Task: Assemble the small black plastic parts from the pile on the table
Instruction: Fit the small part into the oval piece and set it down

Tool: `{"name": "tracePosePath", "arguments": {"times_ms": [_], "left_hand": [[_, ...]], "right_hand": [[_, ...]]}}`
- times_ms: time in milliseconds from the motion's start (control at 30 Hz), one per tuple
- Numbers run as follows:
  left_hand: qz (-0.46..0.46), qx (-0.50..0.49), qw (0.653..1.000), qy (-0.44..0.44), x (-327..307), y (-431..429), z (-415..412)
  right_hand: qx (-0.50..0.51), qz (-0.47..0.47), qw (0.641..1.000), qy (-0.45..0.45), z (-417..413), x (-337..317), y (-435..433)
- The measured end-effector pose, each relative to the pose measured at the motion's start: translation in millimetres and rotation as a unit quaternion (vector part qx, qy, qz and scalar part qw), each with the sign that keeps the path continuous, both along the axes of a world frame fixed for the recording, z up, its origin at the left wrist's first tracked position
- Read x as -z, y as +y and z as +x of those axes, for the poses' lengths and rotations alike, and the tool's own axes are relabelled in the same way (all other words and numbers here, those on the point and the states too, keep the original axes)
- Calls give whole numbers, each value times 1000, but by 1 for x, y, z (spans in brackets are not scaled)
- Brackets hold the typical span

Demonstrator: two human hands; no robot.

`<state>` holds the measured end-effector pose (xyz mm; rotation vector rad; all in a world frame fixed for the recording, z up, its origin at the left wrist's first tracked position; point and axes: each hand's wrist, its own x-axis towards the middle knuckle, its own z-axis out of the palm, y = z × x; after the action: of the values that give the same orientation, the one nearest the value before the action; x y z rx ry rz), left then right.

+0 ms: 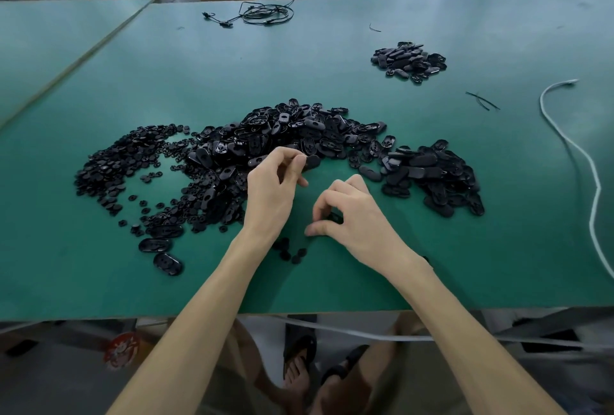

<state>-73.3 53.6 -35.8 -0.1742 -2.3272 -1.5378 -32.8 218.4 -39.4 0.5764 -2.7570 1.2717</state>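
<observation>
Black plastic parts pile [285,148], mid-table, sprawling.

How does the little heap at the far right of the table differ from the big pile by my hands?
The big pile sprawls wide and loose; the little heap is compact. The big pile mixes round discs with oval shells; the little heap seems all ovals. Both are black plastic parts on the green table.
</observation>
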Motion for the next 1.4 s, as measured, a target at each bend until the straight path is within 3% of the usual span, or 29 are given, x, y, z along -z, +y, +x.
{"name": "tracePosePath", "arguments": {"times_ms": [133, 433, 867, 1133, 1400], "left_hand": [[2, 48, 999, -4, -1, 2, 4], [-15, 102, 995, -3, -4, 3, 5], [49, 142, 988, -34, -3, 3, 6], [-37, 143, 989, 5, -5, 3, 2], [18, 145, 989, -32, 1, 3, 1]], "right_hand": [[19, -23, 999, 11, 1, -2, 0], [115, -263, 958, -7, -3, -5, 11], [154, -282, 947, -11, -4, -5, 11], [155, -272, 950, -14, -5, -4, 13], [156, -286, 945, -15, -4, -4, 12]]}}
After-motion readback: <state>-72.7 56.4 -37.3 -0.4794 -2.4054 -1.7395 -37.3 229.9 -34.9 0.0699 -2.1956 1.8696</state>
